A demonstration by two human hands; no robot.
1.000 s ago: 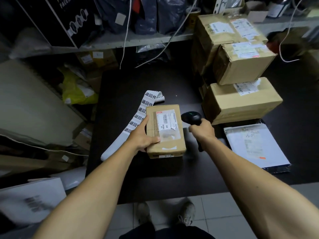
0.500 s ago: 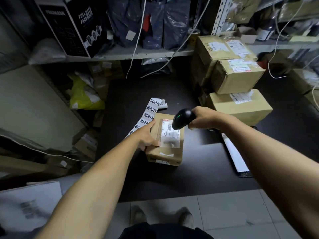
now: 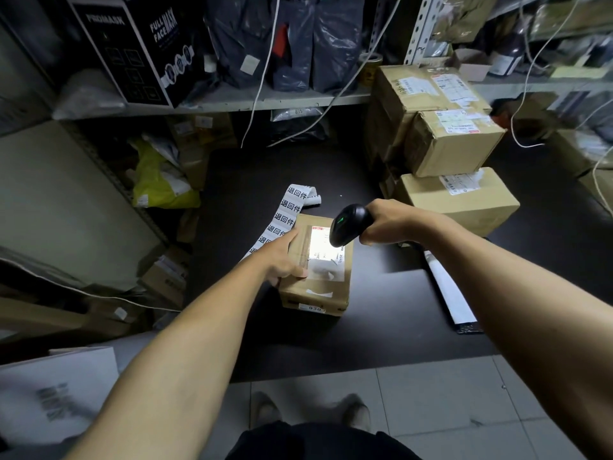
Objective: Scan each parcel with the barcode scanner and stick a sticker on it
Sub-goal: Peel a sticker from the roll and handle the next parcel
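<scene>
- Parcel (image 3: 315, 270), a small brown cardboard box, lies on the dark worktop (image 3: 381, 310) in the head view, its white label facing up and lit by a bright patch of light.
- Left hand (image 3: 282, 257) holds the parcel's left edge, thumb curled onto the top face.
- Right hand (image 3: 391, 224) has its fingers wrapped round the handle of a black barcode scanner (image 3: 348, 227), which hovers just above the label, a green light showing.
- Strip of printed stickers (image 3: 285, 217) lies just left of the parcel.
- Stacked cardboard boxes (image 3: 447, 144) stand at the worktop's far right.
- White mailer (image 3: 447, 293) lies partly hidden under the right forearm.
</scene>
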